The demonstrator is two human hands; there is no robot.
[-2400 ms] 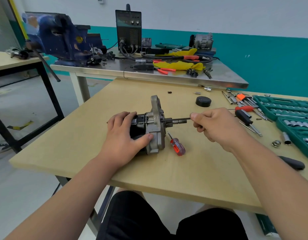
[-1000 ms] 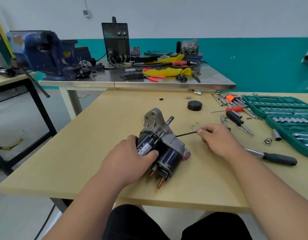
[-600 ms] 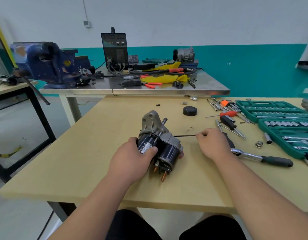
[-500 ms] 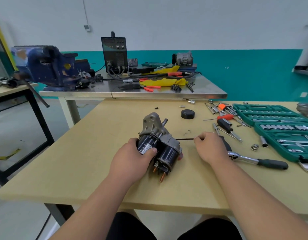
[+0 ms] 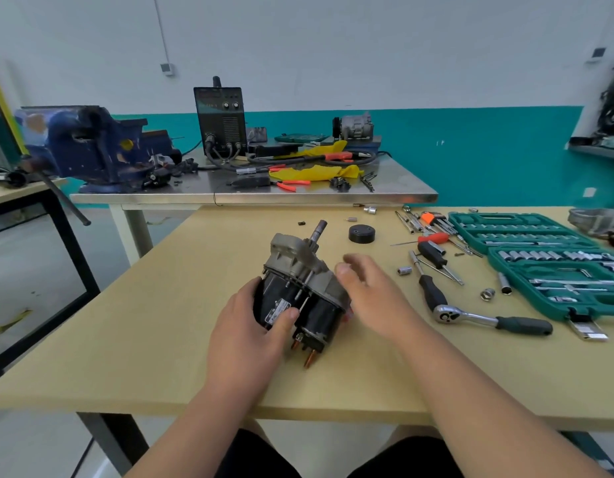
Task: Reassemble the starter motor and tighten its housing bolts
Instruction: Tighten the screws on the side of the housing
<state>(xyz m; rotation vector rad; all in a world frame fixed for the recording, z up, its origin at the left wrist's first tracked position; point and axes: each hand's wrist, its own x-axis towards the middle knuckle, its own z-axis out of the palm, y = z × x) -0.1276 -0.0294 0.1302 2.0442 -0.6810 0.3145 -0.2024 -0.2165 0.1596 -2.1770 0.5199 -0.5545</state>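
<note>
Bolt's out of the right hand, and the starter motor sits dead centre of the frame!
Left hand grips the motor's black body on the desk. The right hand is blurred beside the housing, its fingers loose and empty. The long bolt it pinched is gone, likely the slim rod along the casing. The ratchet waits at right, so tightening looks next.

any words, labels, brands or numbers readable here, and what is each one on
No text here can be read.
Label on the starter motor, beside the thumb of the left hand: print too small to read.
Front panel of the welding machine: display and markings blurred.
Green socket set case: any size markings too small to read.
</note>
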